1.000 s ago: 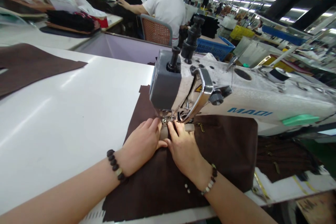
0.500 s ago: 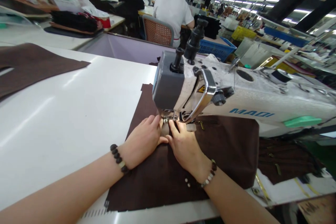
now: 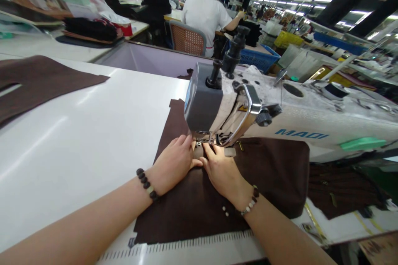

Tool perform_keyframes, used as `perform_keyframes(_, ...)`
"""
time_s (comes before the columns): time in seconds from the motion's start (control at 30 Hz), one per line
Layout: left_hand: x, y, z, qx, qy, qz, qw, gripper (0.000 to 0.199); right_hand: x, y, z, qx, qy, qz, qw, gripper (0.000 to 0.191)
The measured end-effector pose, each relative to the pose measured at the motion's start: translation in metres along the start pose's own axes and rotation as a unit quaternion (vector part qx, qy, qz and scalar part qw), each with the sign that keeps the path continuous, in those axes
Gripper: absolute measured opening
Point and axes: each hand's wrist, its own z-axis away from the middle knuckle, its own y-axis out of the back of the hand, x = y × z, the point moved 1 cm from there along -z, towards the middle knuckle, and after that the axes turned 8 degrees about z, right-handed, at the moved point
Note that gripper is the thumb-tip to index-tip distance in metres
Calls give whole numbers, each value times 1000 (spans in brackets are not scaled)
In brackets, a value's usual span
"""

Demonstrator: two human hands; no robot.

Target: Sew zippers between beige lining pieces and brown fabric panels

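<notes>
A dark brown leather-like panel (image 3: 183, 211) lies flat under the head of a sewing machine (image 3: 203, 103). My left hand (image 3: 175, 157) rests on the panel left of the presser foot (image 3: 199, 144), fingers stretched forward and thumb pointing right. Close beside it, my right hand (image 3: 222, 169) presses the panel with its fingers apart, their tips just in front of the foot. The two thumbs nearly meet. A zipper with a brass-coloured pull (image 3: 241, 145) shows in the panel to the right of the foot. The needle point cannot be made out.
Another brown panel (image 3: 46, 80) lies on the white table (image 3: 108, 132) at left. Brown pieces with zippers (image 3: 342, 186) lie under the machine arm at right. A printed ruler (image 3: 186, 245) runs along the front edge. Ahead, a person in white (image 3: 203, 12) sits facing away.
The brown panel has slid slightly away from me, baring more of the ruler at its front edge. My hands stay on it near the foot. The person ahead has raised an arm.
</notes>
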Motion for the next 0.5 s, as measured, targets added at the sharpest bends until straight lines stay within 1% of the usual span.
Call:
perform_keyframes(0.13,1,1,0,1,-4,7,1000,45,0,5,0,-5,-6,7,1000,34)
perform_keyframes(0.23,2,2,2,-4,-10,-12,1000,45,0,7,3,5,-9,4,1000,37)
perform_keyframes(0.37,2,1,5,-5,-26,-31,999,43,-1,3,6,10,-9,-13,1000,39)
perform_keyframes(0.43,-1,-1,4,8,-36,-32,999,40,0,1,5,9,-6,-20,1000,38)
perform_keyframes(0.5,-3,-3,2,38,-51,-21,998,39,2,1,3,9,1,-34,999,36)
